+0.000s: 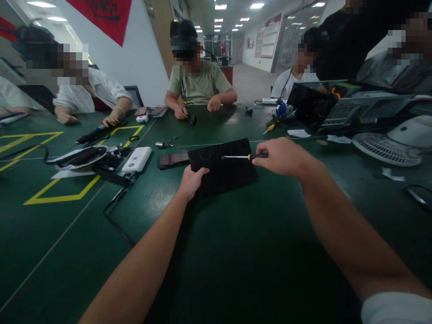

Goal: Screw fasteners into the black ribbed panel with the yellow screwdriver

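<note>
A flat black panel, like a laptop base, lies on the green table in front of me. My left hand grips its near left corner with curled fingers. My right hand is closed on a screwdriver with a black and yellow handle. Its metal shaft points left, and the tip rests over the panel's upper middle.
A blurred phone lies left of the panel, a white power bank and black cables beyond it. Opened laptops and a white fan stand at the right. Several other people sit around the table's far side.
</note>
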Action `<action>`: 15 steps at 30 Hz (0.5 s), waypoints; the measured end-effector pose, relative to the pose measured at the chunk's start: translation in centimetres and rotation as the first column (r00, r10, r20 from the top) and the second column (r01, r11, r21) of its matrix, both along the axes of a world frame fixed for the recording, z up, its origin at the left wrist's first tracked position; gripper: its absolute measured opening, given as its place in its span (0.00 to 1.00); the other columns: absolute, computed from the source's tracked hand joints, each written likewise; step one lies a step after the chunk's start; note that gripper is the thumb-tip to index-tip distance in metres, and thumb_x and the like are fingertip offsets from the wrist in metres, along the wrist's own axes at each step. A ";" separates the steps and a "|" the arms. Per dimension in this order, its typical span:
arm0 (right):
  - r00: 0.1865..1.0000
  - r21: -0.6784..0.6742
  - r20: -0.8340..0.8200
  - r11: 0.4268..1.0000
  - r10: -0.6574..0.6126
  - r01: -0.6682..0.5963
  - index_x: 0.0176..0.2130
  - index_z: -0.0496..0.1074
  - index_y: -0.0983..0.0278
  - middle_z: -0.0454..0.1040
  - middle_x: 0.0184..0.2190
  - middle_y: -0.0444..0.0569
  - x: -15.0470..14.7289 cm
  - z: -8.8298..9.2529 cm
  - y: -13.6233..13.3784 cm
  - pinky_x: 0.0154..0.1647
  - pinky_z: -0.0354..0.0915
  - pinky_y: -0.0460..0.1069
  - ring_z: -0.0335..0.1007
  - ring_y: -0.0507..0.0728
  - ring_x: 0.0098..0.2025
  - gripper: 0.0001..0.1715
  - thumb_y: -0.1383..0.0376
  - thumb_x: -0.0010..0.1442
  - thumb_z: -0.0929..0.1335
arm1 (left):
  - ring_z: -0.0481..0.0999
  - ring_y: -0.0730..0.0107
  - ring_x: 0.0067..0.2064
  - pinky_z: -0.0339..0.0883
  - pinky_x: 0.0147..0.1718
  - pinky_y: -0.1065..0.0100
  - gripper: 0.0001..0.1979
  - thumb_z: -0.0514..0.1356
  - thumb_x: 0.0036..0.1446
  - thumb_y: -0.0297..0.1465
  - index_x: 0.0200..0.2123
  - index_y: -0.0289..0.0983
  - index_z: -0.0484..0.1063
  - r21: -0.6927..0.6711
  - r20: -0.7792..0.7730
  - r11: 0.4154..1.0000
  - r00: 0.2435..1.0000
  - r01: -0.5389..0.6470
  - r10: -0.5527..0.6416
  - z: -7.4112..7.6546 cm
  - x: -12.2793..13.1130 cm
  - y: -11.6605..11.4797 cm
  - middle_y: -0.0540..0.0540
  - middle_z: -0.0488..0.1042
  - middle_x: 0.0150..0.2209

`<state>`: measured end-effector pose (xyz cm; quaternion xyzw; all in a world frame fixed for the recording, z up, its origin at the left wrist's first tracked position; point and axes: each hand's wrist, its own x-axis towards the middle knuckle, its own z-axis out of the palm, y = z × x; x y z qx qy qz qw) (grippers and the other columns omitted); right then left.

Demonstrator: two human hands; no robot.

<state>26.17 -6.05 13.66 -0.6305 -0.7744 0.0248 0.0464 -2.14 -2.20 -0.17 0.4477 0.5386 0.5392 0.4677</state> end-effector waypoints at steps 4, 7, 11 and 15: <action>1.000 -0.008 -0.005 1.000 0.002 -0.002 0.43 0.83 0.59 0.83 0.40 0.55 0.1 0.0 0.0 0.38 0.64 0.56 0.77 0.65 0.42 0.20 0.49 0.67 0.68 | 0.82 0.54 0.41 0.77 0.46 0.56 0.18 0.72 0.37 0.35 0.35 0.38 0.78 0.003 0.005 1.000 1.000 -0.013 0.013 0.2 0.1 -0.1 0.45 0.82 0.35; 1.000 -0.025 0.007 1.000 -0.007 0.007 0.44 0.83 0.59 0.83 0.41 0.55 0.0 0.1 0.1 0.37 0.63 0.56 0.77 0.66 0.43 0.21 0.49 0.67 0.67 | 0.82 0.54 0.41 0.77 0.47 0.55 0.18 0.73 0.36 0.35 0.35 0.38 0.79 0.004 0.010 1.000 1.000 -0.013 0.013 0.3 0.2 -0.1 0.45 0.82 0.35; 1.000 -0.041 0.028 0.999 -0.009 0.010 0.45 0.83 0.59 0.84 0.42 0.56 -0.1 0.2 0.1 0.38 0.63 0.57 0.77 0.67 0.44 0.23 0.48 0.68 0.66 | 0.82 0.54 0.41 0.77 0.46 0.55 0.19 0.73 0.37 0.35 0.35 0.37 0.79 -0.005 0.014 1.000 1.000 -0.013 0.013 0.2 0.1 -0.1 0.46 0.83 0.35; 0.999 -0.029 0.036 0.999 -0.015 0.016 0.46 0.84 0.59 0.84 0.43 0.57 0.0 0.2 0.0 0.38 0.64 0.58 0.78 0.69 0.46 0.24 0.48 0.68 0.65 | 0.82 0.56 0.39 0.77 0.44 0.57 0.19 0.73 0.37 0.35 0.35 0.37 0.79 -0.007 0.013 1.000 1.000 -0.015 0.015 0.0 0.0 0.0 0.46 0.82 0.35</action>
